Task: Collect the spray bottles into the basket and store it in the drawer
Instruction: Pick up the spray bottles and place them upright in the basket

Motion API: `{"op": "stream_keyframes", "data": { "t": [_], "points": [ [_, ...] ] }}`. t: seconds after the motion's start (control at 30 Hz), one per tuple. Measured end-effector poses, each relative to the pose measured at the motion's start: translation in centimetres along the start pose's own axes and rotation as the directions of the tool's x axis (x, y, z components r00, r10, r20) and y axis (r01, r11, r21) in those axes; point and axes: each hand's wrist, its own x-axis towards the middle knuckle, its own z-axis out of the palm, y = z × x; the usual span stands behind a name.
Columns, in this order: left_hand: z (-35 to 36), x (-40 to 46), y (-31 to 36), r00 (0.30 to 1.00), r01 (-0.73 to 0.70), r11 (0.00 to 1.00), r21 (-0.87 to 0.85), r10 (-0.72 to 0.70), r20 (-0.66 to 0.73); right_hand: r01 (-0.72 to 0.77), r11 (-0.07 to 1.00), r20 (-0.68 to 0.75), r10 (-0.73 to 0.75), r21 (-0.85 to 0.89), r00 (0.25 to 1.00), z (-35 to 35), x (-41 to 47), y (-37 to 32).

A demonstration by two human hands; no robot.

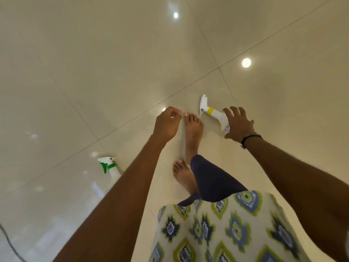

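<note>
1. Step in hand: collecting, early stage by the look of it. Right hand [238, 123] reaches down over the yellow-collar spray bottle [212, 112], which lies on its side on the tiled floor [94, 72], nozzle pointing up-frame, just right of the forward bare foot [192, 129].
2. Right grip: fingers spread open, palm over the bottle's body. It looks at or just short of contact, not closed around it; cannot tell if skin touches plastic.
3. Left hand [167, 124]: loosely curled, fingertips near thumb, holds nothing visible. It hangs above the floor just left of the forward foot's toes.
4. Second task item: green-trigger spray bottle [109, 166] is on the floor at lower left, well apart from the first. The left forearm covers its lower body, so whether it stands or lies is unclear.
5. Next move, as a judgement: close the right fingers around the bottle's body or neck, lift, then go for the green one. The glossy tile could let the bottle slide if nudged sideways before the fingers close.
6. Not in view: basket and drawer, so there is nowhere visible to drop the bottle.
7. Hard to make out: the label print on the yellow-collar bottle is mostly under the hand and unreadable. The patterned garment [226, 224] blurs at the bottom. A thin dark cord [9, 242] is cut off at the lower-left edge. Bright spots on the floor are lamp reflections.
</note>
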Motion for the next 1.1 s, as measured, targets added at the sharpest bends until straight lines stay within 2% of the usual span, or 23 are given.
{"op": "stream_keyframes", "data": {
  "t": [0.17,0.27,0.37,0.47,0.6,0.77,0.93,1.1],
  "points": [
    [0.2,2.0,-4.8,0.997,0.073,0.997,0.006,-0.073,0.016,0.017,0.972,0.025,-0.011,-0.236,1.0,3.3,2.5,-0.2],
    [0.1,2.0,-6.7,0.994,0.108,0.994,-0.019,-0.107,0.03,0.025,0.964,0.012,-0.022,-0.264,1.0,4.6,3.2,-0.5],
    [-0.1,1.0,-7.4,0.99,0.137,0.99,-0.037,-0.136,0.032,0.015,0.997,0.021,-0.013,-0.08,1.0,4.4,2.8,-1.2],
    [-0.7,-0.9,-6.4,0.987,0.156,0.986,-0.055,-0.154,0.04,0.034,0.988,-0.06,-0.026,0.15,0.998,2.4,0.7,-2.7],
    [-2.4,-4.2,-2.3,0.991,0.13,0.99,-0.053,-0.127,0.049,0.168,0.925,-0.175,-0.113,0.341,0.978,-2.8,-3.5,-6.2],
    [-6.1,-7.6,5.6,0.998,0.049,0.987,-0.155,-0.052,-0.019,0.344,0.798,-0.274,-0.233,0.495,0.933,-11.3,-8.9,-12.1],
    [-11.9,-9.5,13.2,0.971,-0.093,0.974,-0.205,0.043,-0.234,0.533,0.69,-0.43,-0.341,0.489,0.836,-20.2,-12.6,-17.8],
    [-19.7,-10.2,19.7,0.928,-0.207,0.93,-0.305,0.088,-0.363,0.655,0.623,-0.464,-0.47,0.428,0.751,-30.1,-14.3,-22.3]
  ]
}}
